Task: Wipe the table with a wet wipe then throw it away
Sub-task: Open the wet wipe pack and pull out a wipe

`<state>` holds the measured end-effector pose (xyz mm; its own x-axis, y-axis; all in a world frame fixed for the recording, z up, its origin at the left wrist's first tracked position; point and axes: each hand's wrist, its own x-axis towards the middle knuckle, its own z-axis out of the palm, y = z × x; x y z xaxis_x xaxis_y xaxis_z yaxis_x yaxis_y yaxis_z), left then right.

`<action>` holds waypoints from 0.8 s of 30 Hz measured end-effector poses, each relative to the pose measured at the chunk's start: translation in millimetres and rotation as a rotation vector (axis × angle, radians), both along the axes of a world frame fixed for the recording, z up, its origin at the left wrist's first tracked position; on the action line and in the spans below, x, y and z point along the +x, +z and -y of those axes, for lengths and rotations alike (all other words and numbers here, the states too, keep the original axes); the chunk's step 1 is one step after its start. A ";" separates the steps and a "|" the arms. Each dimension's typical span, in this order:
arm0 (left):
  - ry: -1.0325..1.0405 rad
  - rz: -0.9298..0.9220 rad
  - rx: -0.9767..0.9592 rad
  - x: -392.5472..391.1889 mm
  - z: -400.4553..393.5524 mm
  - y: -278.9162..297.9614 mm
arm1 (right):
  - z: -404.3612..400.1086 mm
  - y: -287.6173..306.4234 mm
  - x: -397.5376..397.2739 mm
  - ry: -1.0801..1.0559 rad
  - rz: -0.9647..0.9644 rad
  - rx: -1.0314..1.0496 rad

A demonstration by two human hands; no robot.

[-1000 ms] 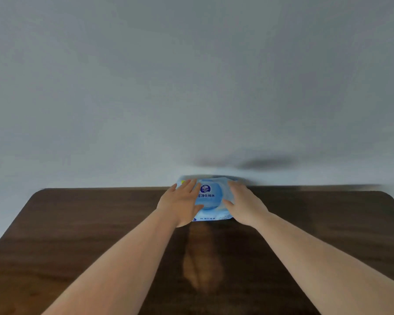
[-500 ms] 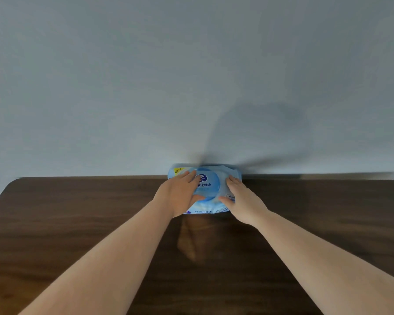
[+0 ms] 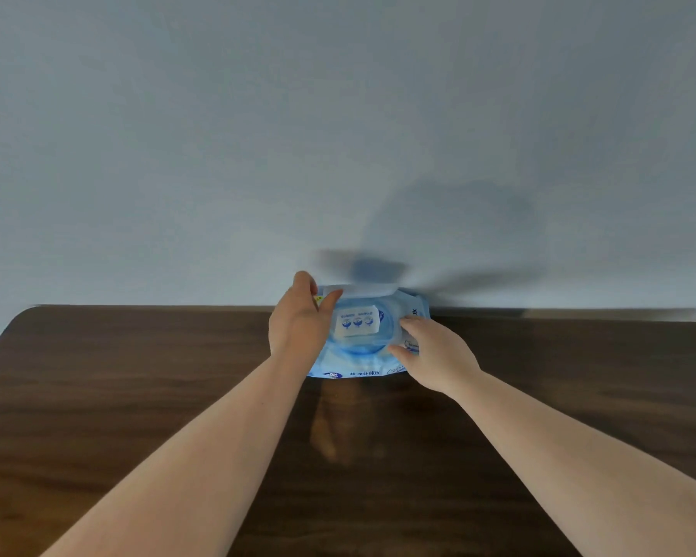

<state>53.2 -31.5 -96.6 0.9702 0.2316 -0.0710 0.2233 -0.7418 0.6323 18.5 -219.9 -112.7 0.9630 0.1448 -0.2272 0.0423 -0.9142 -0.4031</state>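
The wet wipe pack [image 3: 368,339] sits at centre frame on the desk [image 3: 137,396]. Your left hand [image 3: 298,327] pinches its raised lid [image 3: 358,292]; your right hand [image 3: 434,355] presses it down. No wipe drawn; wiping and binning remain.

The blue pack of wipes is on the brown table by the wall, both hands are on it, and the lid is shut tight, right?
Not quite. The head view shows the lid flipped up, held by the left hand. The rest is right: the blue pack of wipes lies on the brown table by the wall, with the right hand on it too.
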 end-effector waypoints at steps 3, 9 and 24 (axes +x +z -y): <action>-0.047 -0.033 -0.030 -1.2 -0.1 -4.1 | -3.1 3.5 1.6 -0.032 0.053 0.067; -0.360 -0.003 0.099 -6.2 -2.3 -14.0 | -10.8 -5.2 9.2 0.015 0.088 0.054; -0.026 0.005 -0.188 -10.8 -13.5 -6.7 | -25.7 1.9 25.3 0.038 0.066 0.031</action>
